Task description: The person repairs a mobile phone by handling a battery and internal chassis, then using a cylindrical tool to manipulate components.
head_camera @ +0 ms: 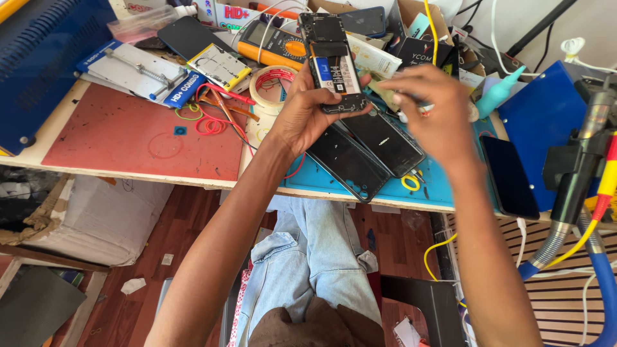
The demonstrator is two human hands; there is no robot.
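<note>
Item: opened black smartphone with back cover off, circuit board and battery exposed [331, 61]. Held upright above the counter [135, 138] in the left hand [302, 115], fingers wrapped round its lower end, thumb on the near edge.

Right hand [430, 112]: raised just right of the phone, fingertips pressed together as if pinching something small and pale; object itself too small to tell.

Directly below both hands: two black rectangular phone back covers [363, 151], overlapping, laid on a blue work mat [430, 189].

Left of the left hand: roll of clear tape [273, 80], tangle of red wires [212, 122], metal clamp jig on a blue-and-white card [138, 71].

Beyond the phone: orange-and-grey multimeter [276, 42].

Right of the right hand: dark phone screen lying flat [511, 177], teal squeeze bottle [501, 93].

Step judged in hand: work on the exposed internals, mid-disassembly or mid-refit. Next move judged to call for a steady left-hand hold and a fine, precise touch from the right fingertips at the lower board.
</note>
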